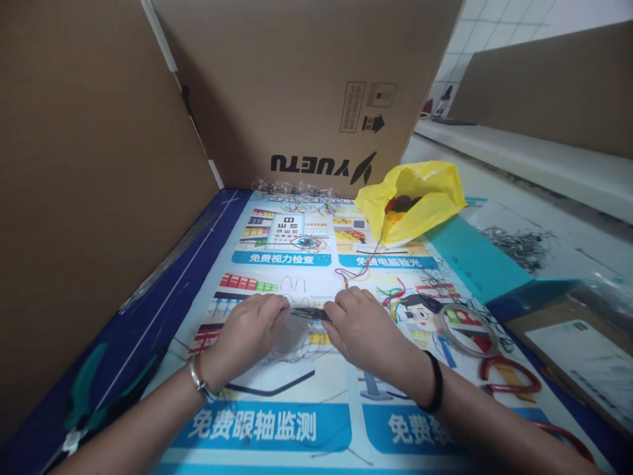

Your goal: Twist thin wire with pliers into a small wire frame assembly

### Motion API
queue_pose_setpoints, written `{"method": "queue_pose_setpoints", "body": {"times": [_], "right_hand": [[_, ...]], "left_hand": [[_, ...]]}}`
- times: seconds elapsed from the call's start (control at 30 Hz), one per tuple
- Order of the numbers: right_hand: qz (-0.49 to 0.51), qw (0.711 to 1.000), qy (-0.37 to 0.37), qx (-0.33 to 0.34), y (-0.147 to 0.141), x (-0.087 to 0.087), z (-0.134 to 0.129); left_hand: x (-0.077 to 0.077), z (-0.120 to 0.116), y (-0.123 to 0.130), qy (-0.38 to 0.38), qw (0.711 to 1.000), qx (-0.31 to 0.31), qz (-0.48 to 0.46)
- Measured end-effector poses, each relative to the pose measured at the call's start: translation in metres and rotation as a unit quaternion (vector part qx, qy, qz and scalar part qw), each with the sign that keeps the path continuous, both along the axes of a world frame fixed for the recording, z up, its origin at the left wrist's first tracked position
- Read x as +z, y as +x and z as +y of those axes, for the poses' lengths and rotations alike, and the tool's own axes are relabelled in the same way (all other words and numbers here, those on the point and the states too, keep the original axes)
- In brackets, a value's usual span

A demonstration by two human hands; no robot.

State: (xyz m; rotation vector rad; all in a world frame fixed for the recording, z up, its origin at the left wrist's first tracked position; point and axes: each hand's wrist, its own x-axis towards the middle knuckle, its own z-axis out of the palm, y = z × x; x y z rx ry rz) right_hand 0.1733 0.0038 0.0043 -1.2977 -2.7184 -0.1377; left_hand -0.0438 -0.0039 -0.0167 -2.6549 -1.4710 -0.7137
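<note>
My right hand (pixel 368 333) is closed around the handles of small dark pliers (pixel 309 313), whose jaws point left. My left hand (pixel 252 333) is closed in a pinch just beyond the jaw tips. What lies between its fingers is too small to make out. Just behind the hands, thin bent wire (pixel 293 284) rests on the printed sheet (pixel 277 429). Red, green and yellow threads (pixel 393 293) lie beyond my right hand, and one strand reaches up to the yellow bag (pixel 420 221). Loose wire bits are scattered over the sheet.
Cardboard panels (pixel 297 86) stand at the left and back. Wire scraps (pixel 297 189) lie along the back. On the right are a teal box (pixel 479 257), a tape roll (pixel 467 330), and red-handled scissors (pixel 512 379). Teal-handled pliers (pixel 86 389) lie front left.
</note>
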Motion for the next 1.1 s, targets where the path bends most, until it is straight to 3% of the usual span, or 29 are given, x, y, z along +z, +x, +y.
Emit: {"method": "queue_pose_setpoints", "body": {"times": [0.5, 0.9, 1.1], "right_hand": [[0.003, 1.0, -0.013, 0.026, 0.0002, -0.0066, 0.0007], [0.027, 0.998, -0.051, 0.016, 0.0002, -0.0069, -0.0016], [0.066, 0.993, -0.093, 0.034, 0.0079, -0.0092, 0.0058]], "left_hand": [[-0.005, 0.0011, -0.0008, 0.006, 1.0, 0.015, 0.007], [-0.0016, -0.0004, -0.0006, 0.011, 1.0, -0.025, 0.001], [0.0001, 0.0026, -0.0018, -0.027, 0.998, -0.02, -0.057]]}}
